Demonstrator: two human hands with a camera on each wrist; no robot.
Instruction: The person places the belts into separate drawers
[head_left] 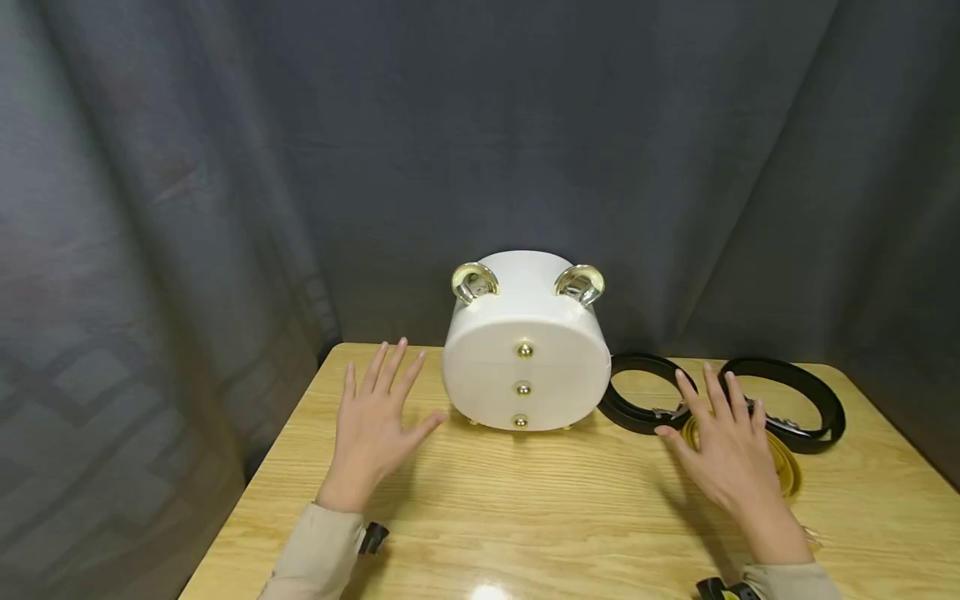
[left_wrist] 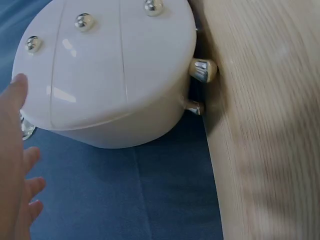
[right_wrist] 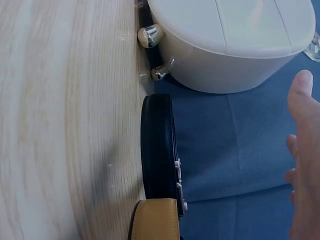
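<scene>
Hovering flat over the table (head_left: 525, 508), both hands held nothing: left hand (head_left: 375, 417) spread just left of the white box (head_left: 525, 358), right hand (head_left: 723, 446) spread above the yellow belt (head_left: 787, 467), beside two black belts (head_left: 637, 392).

Even overhead light, moderately bright; glare spot on the table (head_left: 487, 590) near edge, below the white box (head_left: 525, 367). Soft shadows under box. Curtain bends at head-view edges. Wrist views: tabletop motion-blurred, box sharp.

One white drawer box (head_left: 525, 367), two black belts (head_left: 637, 392), one yellow belt (head_left: 783, 467)
</scene>
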